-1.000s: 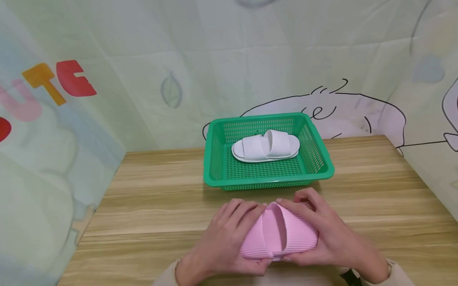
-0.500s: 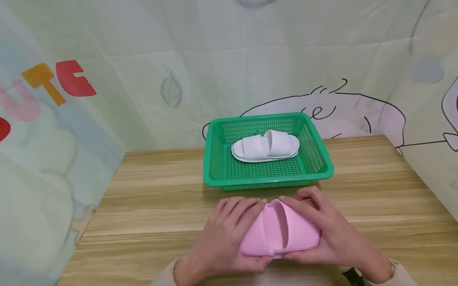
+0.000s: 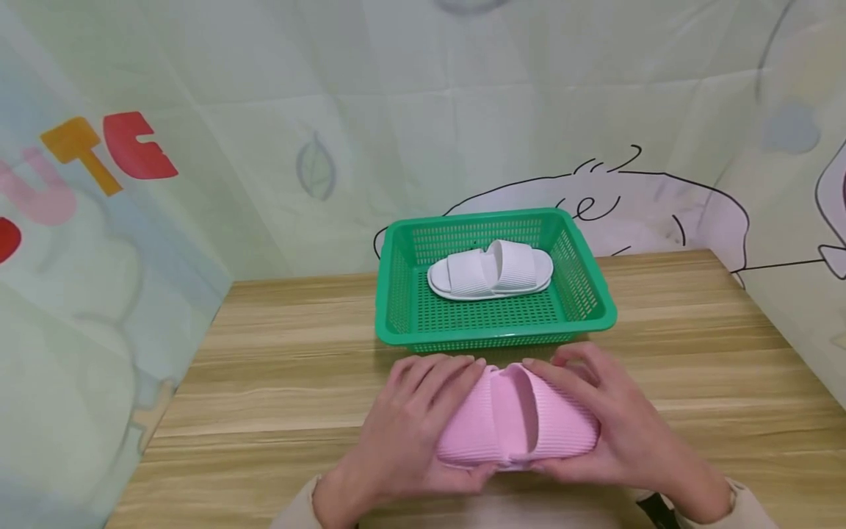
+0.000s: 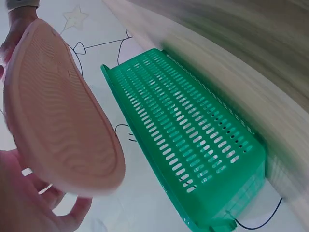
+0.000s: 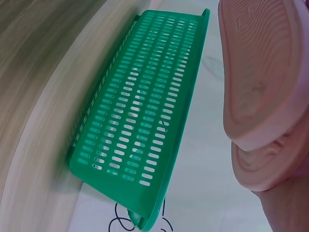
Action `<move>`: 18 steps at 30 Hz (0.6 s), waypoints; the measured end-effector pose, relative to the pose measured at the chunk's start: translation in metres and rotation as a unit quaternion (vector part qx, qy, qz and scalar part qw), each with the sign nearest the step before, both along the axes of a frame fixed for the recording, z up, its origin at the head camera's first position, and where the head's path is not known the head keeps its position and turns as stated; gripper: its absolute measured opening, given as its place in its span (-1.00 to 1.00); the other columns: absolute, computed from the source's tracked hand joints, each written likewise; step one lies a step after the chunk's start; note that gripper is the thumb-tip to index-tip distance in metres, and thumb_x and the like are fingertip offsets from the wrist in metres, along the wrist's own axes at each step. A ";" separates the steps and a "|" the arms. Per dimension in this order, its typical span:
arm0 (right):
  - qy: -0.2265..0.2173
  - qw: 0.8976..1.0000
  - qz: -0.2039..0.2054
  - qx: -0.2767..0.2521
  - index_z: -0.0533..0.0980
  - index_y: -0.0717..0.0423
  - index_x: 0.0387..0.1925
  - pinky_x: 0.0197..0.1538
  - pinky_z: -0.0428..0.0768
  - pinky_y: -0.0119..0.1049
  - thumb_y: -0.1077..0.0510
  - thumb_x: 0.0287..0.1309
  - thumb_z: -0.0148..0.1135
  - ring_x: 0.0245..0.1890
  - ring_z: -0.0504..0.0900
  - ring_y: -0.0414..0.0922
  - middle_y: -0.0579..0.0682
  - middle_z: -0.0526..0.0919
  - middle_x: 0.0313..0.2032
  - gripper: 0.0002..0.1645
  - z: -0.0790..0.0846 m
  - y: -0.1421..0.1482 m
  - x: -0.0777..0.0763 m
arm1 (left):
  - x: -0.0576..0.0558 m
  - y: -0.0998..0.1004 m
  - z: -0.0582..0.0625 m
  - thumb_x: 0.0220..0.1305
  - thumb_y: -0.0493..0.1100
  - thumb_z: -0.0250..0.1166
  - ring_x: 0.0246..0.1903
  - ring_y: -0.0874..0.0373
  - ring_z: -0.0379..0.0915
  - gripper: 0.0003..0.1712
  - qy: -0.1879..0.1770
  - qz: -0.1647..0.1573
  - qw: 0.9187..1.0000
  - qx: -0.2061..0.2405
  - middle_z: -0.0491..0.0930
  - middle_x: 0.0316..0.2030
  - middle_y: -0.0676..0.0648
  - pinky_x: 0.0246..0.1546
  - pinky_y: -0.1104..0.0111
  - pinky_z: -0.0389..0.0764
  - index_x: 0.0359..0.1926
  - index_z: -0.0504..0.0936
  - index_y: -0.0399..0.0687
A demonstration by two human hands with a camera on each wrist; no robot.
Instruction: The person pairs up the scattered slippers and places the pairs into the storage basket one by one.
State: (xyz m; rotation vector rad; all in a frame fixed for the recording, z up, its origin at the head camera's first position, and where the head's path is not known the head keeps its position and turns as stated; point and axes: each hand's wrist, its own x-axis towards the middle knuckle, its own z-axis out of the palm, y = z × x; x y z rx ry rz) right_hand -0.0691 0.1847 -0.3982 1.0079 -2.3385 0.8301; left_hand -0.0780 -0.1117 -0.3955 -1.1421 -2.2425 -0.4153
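A pair of pink ribbed slippers (image 3: 472, 430) is held level between both hands at the front middle of the head view. My left hand (image 3: 413, 419) grips the left end, fingers over the far side and thumb along the near side. At the other end my right hand (image 3: 615, 422) grips in the same way. The underside of a pink sole (image 4: 67, 111) faces the left wrist camera, tilted. Two pink soles, one partly behind the other, show in the right wrist view. Beyond the hands stands a green plastic basket (image 3: 496, 339).
White slippers (image 3: 469, 272), tucked together, lie inside the basket. The basket rests on a wood-grain table (image 3: 284, 367) near its back edge. A printed cloth (image 3: 396, 147) hangs behind and along the sides. A dark band (image 3: 656, 508) shows by the right sleeve.
Both hands have moved slightly up the head view toward the basket with the pink slippers, and have spread a little apart. The basket and white slippers have stayed put.
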 end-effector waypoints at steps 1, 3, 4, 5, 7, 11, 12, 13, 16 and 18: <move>0.000 1.000 -0.003 0.001 0.60 -0.06 0.35 0.02 0.51 -0.38 -0.50 -0.28 0.69 0.10 0.44 -0.14 -0.01 0.51 0.13 0.16 0.000 0.001 0.000 | 0.000 -0.001 0.000 -0.04 0.53 0.40 0.24 0.02 0.48 0.17 -0.002 0.001 1.000 0.000 0.58 0.28 -0.07 0.23 0.07 0.48 0.45 0.51 -0.12; -0.003 1.000 -0.009 0.005 0.60 -0.08 0.35 0.01 0.52 -0.36 -0.51 -0.29 0.69 0.10 0.44 -0.14 -0.02 0.51 0.13 0.16 0.000 0.002 0.000 | 0.000 -0.003 0.000 -0.04 0.54 0.39 0.25 0.02 0.46 0.18 -0.009 0.007 1.000 -0.003 0.57 0.29 -0.06 0.23 0.07 0.47 0.45 0.51 -0.11; -0.006 1.000 -0.009 0.006 0.60 -0.09 0.35 0.01 0.52 -0.35 -0.51 -0.29 0.69 0.10 0.44 -0.15 -0.03 0.50 0.13 0.16 0.000 0.003 0.000 | 0.000 -0.004 0.000 -0.02 0.54 0.39 0.26 0.02 0.46 0.17 -0.013 0.009 1.000 -0.004 0.57 0.29 -0.06 0.23 0.07 0.47 0.45 0.51 -0.12; -0.008 1.000 -0.011 0.008 0.59 -0.10 0.35 0.00 0.52 -0.35 -0.51 -0.28 0.68 0.10 0.43 -0.16 -0.04 0.50 0.13 0.15 0.000 0.003 0.000 | 0.000 -0.005 0.000 0.00 0.55 0.38 0.26 0.02 0.46 0.17 -0.016 0.011 1.000 -0.005 0.57 0.29 -0.06 0.23 0.07 0.48 0.46 0.50 -0.11; -0.004 1.000 -0.009 0.008 0.60 -0.09 0.35 0.00 0.51 -0.34 -0.51 -0.26 0.67 0.09 0.44 -0.15 -0.02 0.50 0.13 0.14 -0.001 0.004 -0.001 | 0.001 -0.008 0.000 0.02 0.56 0.36 0.28 0.02 0.45 0.17 -0.024 0.016 1.000 -0.008 0.56 0.30 -0.06 0.23 0.07 0.47 0.47 0.49 -0.10; 0.002 1.000 -0.012 0.010 0.61 -0.08 0.34 0.02 0.49 -0.36 -0.53 -0.21 0.64 0.07 0.46 -0.13 0.01 0.49 0.13 0.11 0.000 0.008 -0.004 | 0.000 -0.011 0.000 0.02 0.57 0.37 0.30 0.03 0.43 0.16 -0.044 0.026 0.999 -0.009 0.55 0.31 -0.04 0.25 0.06 0.46 0.48 0.48 -0.07; -0.001 1.000 -0.015 0.010 0.61 -0.07 0.34 0.04 0.49 -0.37 -0.52 -0.22 0.64 0.07 0.47 -0.12 0.02 0.49 0.14 0.11 0.000 0.009 -0.005 | 0.000 -0.012 0.000 0.02 0.57 0.38 0.31 0.03 0.43 0.17 -0.046 0.028 0.999 -0.009 0.55 0.32 -0.04 0.26 0.05 0.46 0.47 0.48 -0.08; -0.007 1.000 -0.019 0.010 0.61 -0.08 0.34 0.04 0.49 -0.38 -0.52 -0.23 0.65 0.08 0.47 -0.12 0.01 0.48 0.14 0.12 0.001 0.011 -0.005 | -0.001 -0.013 0.000 0.01 0.57 0.39 0.32 0.03 0.42 0.17 -0.048 0.030 0.998 -0.008 0.55 0.32 -0.04 0.27 0.04 0.46 0.47 0.48 -0.08; -0.028 0.999 -0.034 0.015 0.59 -0.12 0.36 0.08 0.49 -0.44 -0.51 -0.27 0.68 0.10 0.47 -0.14 -0.01 0.46 0.18 0.15 0.002 0.016 -0.003 | -0.003 -0.016 0.000 0.01 0.57 0.39 0.35 0.00 0.41 0.18 -0.050 0.036 0.998 -0.009 0.54 0.34 -0.07 0.32 0.02 0.44 0.47 0.48 -0.09; -0.036 0.999 -0.037 0.013 0.59 -0.11 0.36 0.09 0.49 -0.45 -0.47 -0.32 0.73 0.10 0.47 -0.14 -0.01 0.46 0.18 0.17 0.004 0.020 -0.003 | -0.005 -0.019 -0.001 0.02 0.59 0.37 0.39 -0.02 0.39 0.19 -0.051 0.042 0.998 -0.011 0.52 0.37 -0.09 0.35 0.00 0.43 0.47 0.48 -0.10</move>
